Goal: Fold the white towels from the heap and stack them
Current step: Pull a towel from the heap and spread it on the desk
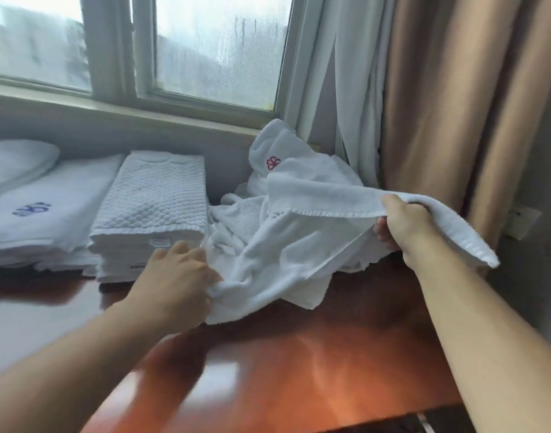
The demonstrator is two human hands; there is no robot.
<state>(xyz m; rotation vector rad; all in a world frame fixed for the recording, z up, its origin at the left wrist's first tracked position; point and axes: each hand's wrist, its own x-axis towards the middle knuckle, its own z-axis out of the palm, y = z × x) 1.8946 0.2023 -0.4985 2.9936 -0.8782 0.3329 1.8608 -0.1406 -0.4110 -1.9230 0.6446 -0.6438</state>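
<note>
- We face a glossy wooden table (299,370) beneath a misted window (218,48).
- The towel (299,245) runs lengthwise from our left hand (177,276), low, up to our right hand (405,223).
- The heap (277,151) lies beyond it, partly hidden.
- A folded stack (155,195) sits just beyond the left hand.
- Both hands clutch towel edges, well apart.

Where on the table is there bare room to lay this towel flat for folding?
The bare wood table in front, from the held towel to the near edge, is free. Another strip lies in front of the quilted stack. The back is crowded: that stack, the blue-marked pile on its left, the heap by the curtain.
</note>
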